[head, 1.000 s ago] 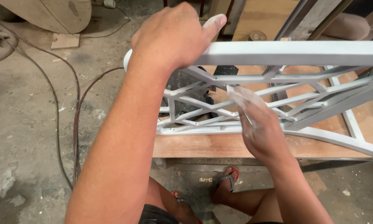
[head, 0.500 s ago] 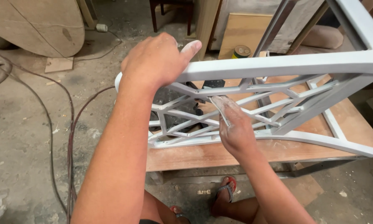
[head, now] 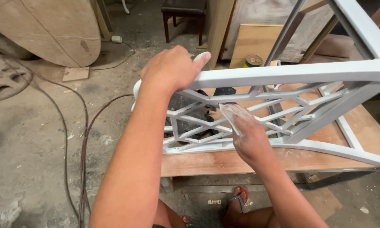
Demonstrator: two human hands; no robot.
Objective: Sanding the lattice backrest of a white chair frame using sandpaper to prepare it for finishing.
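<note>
The left hand [head: 173,69] grips the top rail of a white-primed wooden lattice frame [head: 291,74]. The right hand [head: 245,133], pinching a folded piece of sandpaper [head: 231,110], has shifted slightly along the lattice bars since a second ago, so the sanding appears ongoing.

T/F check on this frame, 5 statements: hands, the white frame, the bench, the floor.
1. The left hand grips the top rail of the white lattice frame. True.
2. The right hand hangs clear of the frame. False: it presses a folded piece of sandpaper against a lattice bar.
3. The frame rests on a wooden workbench. True.
4. The frame is bare unpainted wood. False: it is coated white or pale grey all over.
5. Cables run across the dusty floor to the left of the bench. True.
</note>
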